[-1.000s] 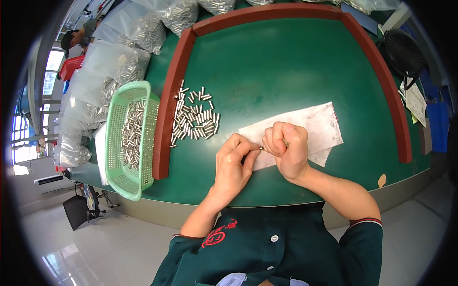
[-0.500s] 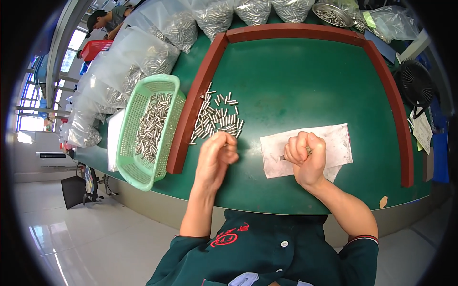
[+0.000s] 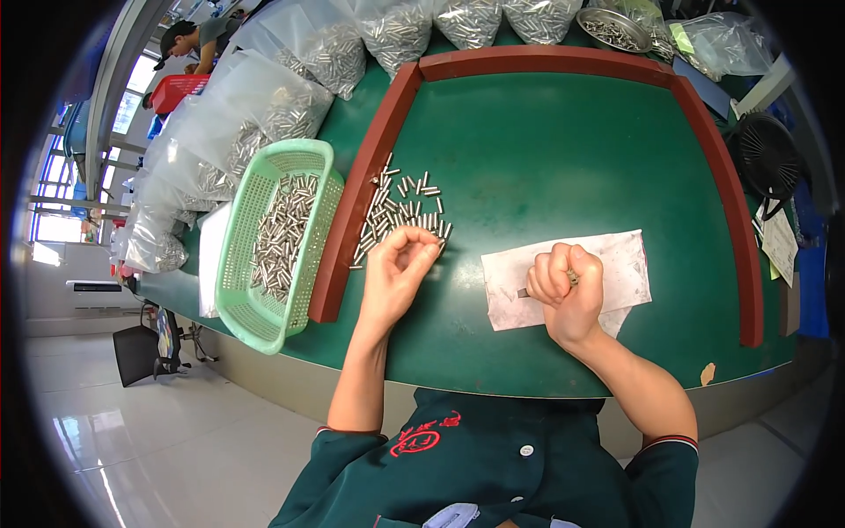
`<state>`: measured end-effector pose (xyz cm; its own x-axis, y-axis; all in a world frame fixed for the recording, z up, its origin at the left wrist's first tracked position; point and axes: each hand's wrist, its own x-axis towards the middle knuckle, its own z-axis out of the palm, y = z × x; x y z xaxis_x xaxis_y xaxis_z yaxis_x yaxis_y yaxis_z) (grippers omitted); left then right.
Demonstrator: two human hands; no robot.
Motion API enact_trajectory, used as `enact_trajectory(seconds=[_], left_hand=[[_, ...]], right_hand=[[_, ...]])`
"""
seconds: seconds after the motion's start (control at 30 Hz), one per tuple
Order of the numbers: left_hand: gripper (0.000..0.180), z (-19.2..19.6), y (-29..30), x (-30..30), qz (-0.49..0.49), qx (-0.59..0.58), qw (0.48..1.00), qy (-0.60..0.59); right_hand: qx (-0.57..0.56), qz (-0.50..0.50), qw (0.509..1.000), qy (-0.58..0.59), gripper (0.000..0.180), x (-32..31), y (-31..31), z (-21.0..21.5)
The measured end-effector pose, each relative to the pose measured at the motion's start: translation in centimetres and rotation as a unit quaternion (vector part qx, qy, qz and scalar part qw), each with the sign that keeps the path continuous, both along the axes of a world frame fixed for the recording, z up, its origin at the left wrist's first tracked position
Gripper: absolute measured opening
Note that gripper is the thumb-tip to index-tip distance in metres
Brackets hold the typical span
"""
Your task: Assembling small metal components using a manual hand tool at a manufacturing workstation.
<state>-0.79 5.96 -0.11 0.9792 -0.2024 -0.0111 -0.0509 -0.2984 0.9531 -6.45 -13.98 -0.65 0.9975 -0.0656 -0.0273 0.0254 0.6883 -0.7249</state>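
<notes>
Small silvery metal pins (image 3: 405,209) lie loosely piled on the green tabletop, beside the left red-brown rail. My left hand (image 3: 396,280) is at the near edge of this pile, thumb and forefinger pinched together. Whatever is between those fingertips is too small to make out. Over a stained white cloth (image 3: 616,264), my right hand (image 3: 568,295) is closed in a fist. A bit of something greenish shows at the top of the fist, and a short dark tip pokes out at its left; the fingers hide the rest.
Outside the left rail (image 3: 352,202) stands a light green basket (image 3: 231,282) with many pins. Clear bags (image 3: 330,57) of pins line the back and left. A metal bowl (image 3: 613,29) and a black fan (image 3: 764,154) sit at the right. Another person (image 3: 198,44) works at far left.
My left hand has turned and opened out from a loose curl, its fingertips now pinched toward the right edge of the pile. My right hand stays closed over the cloth.
</notes>
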Motion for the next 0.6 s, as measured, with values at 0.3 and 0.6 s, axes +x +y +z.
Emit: enact_trajectory(seconds=[0.3,0.6], left_hand=[[0.013,-0.8,-0.1,-1.1,-0.095,-0.306,0.926,0.200],[0.008,-0.6,0.1,-1.2,-0.097,-0.297,0.930,0.193]], right_hand=[[0.016,0.003,1.000,0.006,0.038,0.0,0.1,0.2],[0.007,0.008,1.000,0.002,0.039,0.0,0.1,0.2]])
